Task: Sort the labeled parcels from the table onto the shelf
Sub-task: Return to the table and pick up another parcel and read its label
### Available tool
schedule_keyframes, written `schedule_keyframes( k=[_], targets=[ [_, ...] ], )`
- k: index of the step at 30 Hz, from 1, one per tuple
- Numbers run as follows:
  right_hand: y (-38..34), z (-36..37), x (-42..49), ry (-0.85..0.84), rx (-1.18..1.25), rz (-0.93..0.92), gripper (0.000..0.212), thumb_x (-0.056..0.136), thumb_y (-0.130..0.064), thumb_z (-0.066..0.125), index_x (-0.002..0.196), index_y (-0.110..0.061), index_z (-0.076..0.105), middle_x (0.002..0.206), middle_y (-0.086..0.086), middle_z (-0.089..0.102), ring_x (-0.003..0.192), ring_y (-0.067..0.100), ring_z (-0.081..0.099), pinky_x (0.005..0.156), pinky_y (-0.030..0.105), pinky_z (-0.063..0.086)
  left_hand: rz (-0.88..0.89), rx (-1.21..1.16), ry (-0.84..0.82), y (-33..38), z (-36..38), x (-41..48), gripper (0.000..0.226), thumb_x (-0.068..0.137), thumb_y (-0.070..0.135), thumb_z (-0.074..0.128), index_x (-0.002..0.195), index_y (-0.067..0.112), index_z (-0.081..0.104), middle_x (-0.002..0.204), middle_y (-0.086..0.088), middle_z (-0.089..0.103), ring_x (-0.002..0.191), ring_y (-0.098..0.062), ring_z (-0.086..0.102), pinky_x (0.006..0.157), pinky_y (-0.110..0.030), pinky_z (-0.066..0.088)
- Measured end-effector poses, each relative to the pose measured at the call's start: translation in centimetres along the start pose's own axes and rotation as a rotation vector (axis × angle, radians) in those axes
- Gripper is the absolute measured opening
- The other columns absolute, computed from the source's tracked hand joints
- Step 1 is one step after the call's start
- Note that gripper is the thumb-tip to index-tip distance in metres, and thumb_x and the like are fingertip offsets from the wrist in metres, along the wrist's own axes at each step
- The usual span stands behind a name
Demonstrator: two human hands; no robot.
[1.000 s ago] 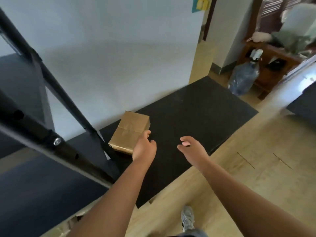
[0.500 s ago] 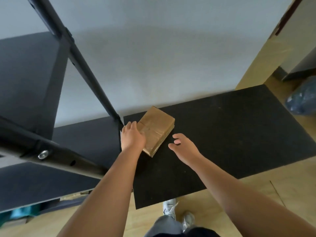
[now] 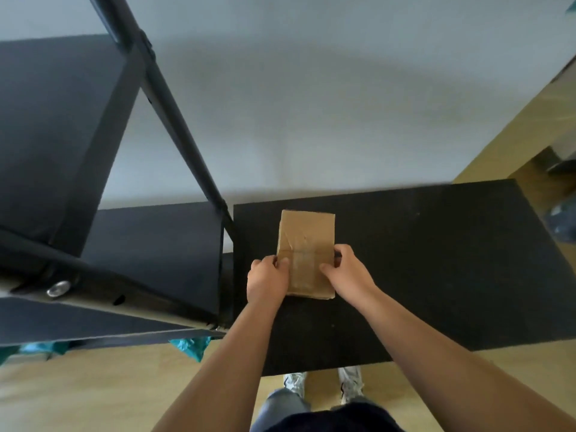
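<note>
Both the left hand (image 3: 267, 280) and the right hand (image 3: 349, 277) grip the parcel (image 3: 307, 244) on the counter (image 3: 436, 260); lift it level, clearing the shelf (image 3: 156, 244) post beside it.

I read this location as a plain indoor room used for parcel handling, most likely a small storeroom or a room in a home. Evidence: a black metal shelf (image 3: 103, 169) with bolted frame members stands against a bare pale wall (image 3: 311, 104). Beside it is a low black bench (image 3: 436, 260). The floor (image 3: 93, 385) is light wood-effect planking. A brown cardboard parcel (image 3: 307, 244) lies on the bench. Teal plastic bags (image 3: 190, 346) show under the shelf.
</note>
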State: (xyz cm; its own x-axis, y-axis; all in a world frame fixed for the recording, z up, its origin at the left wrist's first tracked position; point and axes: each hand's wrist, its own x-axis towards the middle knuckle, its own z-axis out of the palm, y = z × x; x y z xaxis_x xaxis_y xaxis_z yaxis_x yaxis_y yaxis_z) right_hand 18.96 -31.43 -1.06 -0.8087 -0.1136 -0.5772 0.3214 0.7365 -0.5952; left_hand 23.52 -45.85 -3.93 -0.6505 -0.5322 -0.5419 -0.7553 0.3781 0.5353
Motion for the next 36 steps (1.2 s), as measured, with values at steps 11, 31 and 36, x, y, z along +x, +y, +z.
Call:
schedule_keyframes(
  k=[11,31,36],
  targets=[
    [1.6,-3.1,1.9,-0.154,-0.003,0.036,0.056,0.101,-0.026,0.055,0.153,-0.018,0.037,0.142,0.006,0.057,0.115,0.025,0.061,0.085,0.033,0.049,-0.072,-0.643,0.043,1.7,1.2,-4.1,0.019,0.101,0.023,0.056,0.117,0.023,0.066,0.122,-0.001,0.063,0.105,-0.016,0.056,0.067,-0.023,0.043],
    [3.8,-5.6,2.4,-0.039,-0.018,-0.138,0.041,0.106,-0.021,0.046,0.146,-0.017,0.05,0.141,0.005,0.06,0.117,0.021,0.061,0.076,0.024,0.044,0.097,-0.351,0.16,3.5,3.5,-5.1,0.057,0.092,0.015,0.071,0.145,0.021,0.051,0.143,-0.002,0.05,0.122,-0.015,0.051,0.079,-0.018,0.044],
    [4.9,-6.7,1.7,0.008,0.061,-0.152,0.04,0.104,-0.023,0.052,0.144,-0.017,0.054,0.141,0.003,0.06,0.129,0.021,0.058,0.092,0.027,0.045,0.06,-0.395,0.033,3.5,4.4,-5.1,0.044,0.099,0.014,0.061,0.142,0.018,0.057,0.135,-0.003,0.064,0.118,-0.017,0.062,0.09,-0.03,0.053]
  ],
)
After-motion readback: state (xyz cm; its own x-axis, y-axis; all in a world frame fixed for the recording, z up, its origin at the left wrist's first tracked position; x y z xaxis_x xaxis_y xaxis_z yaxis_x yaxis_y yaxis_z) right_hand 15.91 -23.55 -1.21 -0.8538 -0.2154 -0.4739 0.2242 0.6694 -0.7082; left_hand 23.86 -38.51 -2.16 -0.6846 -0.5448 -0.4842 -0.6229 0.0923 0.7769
